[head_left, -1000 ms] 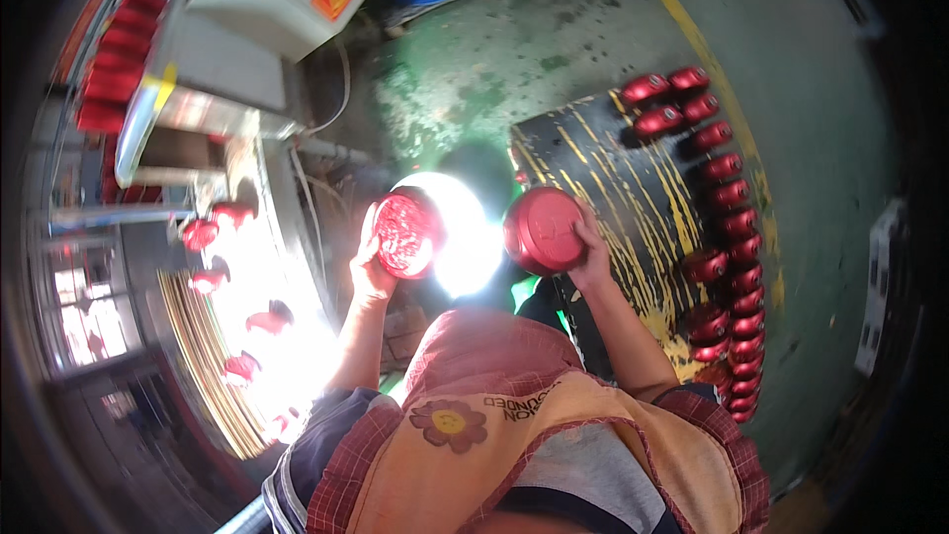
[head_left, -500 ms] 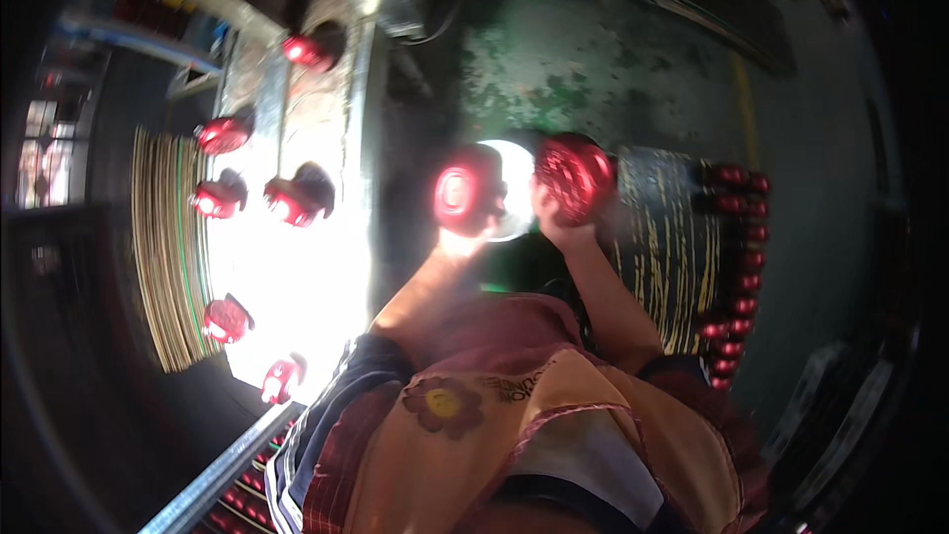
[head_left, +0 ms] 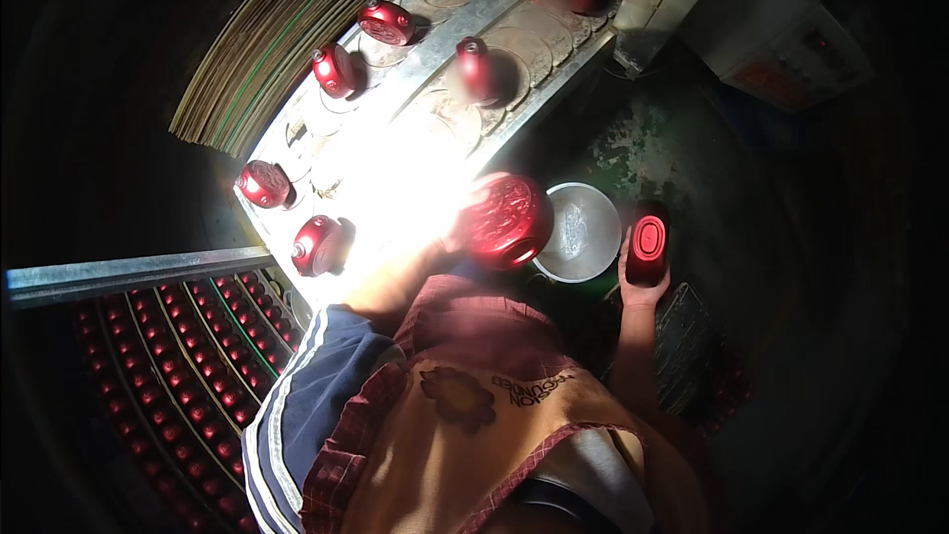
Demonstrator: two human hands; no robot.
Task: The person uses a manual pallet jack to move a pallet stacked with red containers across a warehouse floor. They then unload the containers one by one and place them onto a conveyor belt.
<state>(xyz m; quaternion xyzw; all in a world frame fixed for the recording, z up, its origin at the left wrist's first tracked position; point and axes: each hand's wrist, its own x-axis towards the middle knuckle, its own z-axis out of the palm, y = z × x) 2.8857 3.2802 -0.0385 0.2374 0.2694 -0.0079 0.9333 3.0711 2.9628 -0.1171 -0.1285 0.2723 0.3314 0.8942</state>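
Observation:
My left hand is closed round a glossy red bottle with a raised pattern on its broad round face. Strong glare washes out part of these fingers beside the lit conveyor. Apart from it, on the right, my right hand grips a second red bottle, whose oval base faces up. Between the two bottles sits a round pale basin, partly covered by the left bottle. The necks of both held bottles are hidden.
Several red bottles stand apart on the conveyor, split by a metal rail. Stacked boards lie beyond it. At lower left, rows of red bottles lie behind a metal bar. A pale cabinet stands at upper right.
The view has turned towards the conveyor. My hands have moved apart, each still holding its red bottle; the left one is now beside the conveyor, and more of the basin shows between them.

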